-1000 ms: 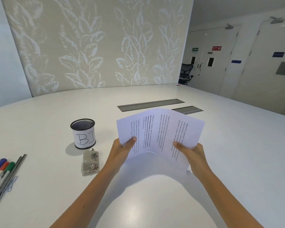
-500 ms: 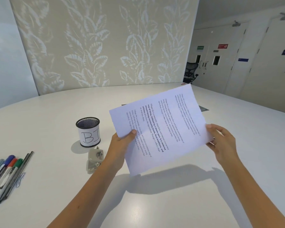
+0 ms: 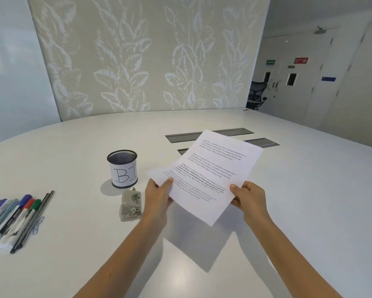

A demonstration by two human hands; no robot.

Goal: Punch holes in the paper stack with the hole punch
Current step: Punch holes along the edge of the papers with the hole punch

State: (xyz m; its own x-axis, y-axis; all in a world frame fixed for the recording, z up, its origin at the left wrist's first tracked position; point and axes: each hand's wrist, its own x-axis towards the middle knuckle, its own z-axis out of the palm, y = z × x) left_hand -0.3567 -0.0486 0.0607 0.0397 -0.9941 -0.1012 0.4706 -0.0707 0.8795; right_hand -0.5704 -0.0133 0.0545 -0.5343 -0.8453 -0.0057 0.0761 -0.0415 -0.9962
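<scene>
Between hands, paper stack (image 3: 208, 175) diagonal

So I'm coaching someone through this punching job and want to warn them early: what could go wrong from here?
Two risks, as judgements:
1. The paper stack is held in the air, pinched only at its near edges by the left hand and right hand; the sheets could fan out, so holes may not line up.
2. The hole punch sits close beside the left wrist and the mesh cup; reaching for it could knock either.
</scene>
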